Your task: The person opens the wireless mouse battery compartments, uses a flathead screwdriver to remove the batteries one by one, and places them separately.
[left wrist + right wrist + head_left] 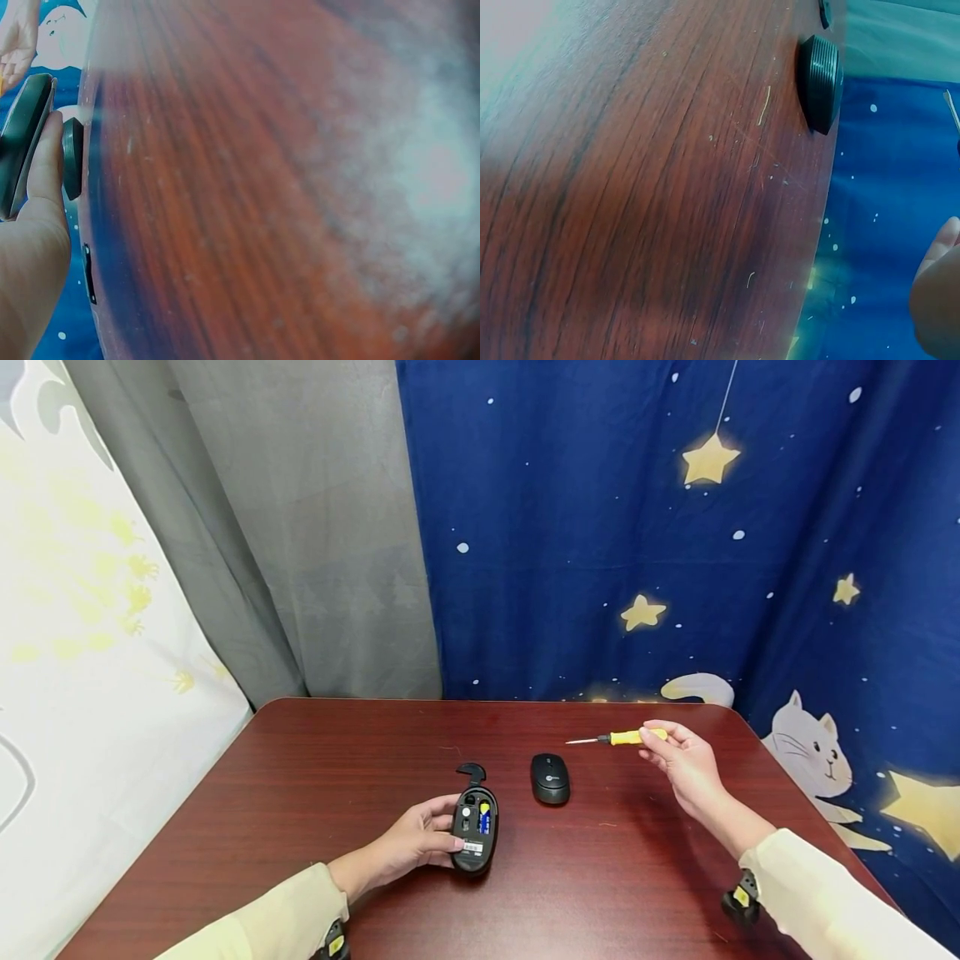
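Note:
My left hand (420, 843) grips an upturned black mouse (475, 828) on the wooden table (315, 777), its battery bay uncovered and a battery showing inside. In the left wrist view the thumb (46, 161) lies along the mouse's edge (22, 142). The loose black battery cover (472, 771) lies just beyond it. A second black mouse (550, 777) sits upright mid-table; its side shows in the right wrist view (821, 82). My right hand (678, 760) is raised above the table and pinches a yellow-handled screwdriver (626, 737), tip pointing left.
A dark blue curtain (600, 543) with stars and a cat hangs behind the table. A grey curtain (315, 527) and a white one (90, 652) hang to the left. The table's near part lies between my sleeves.

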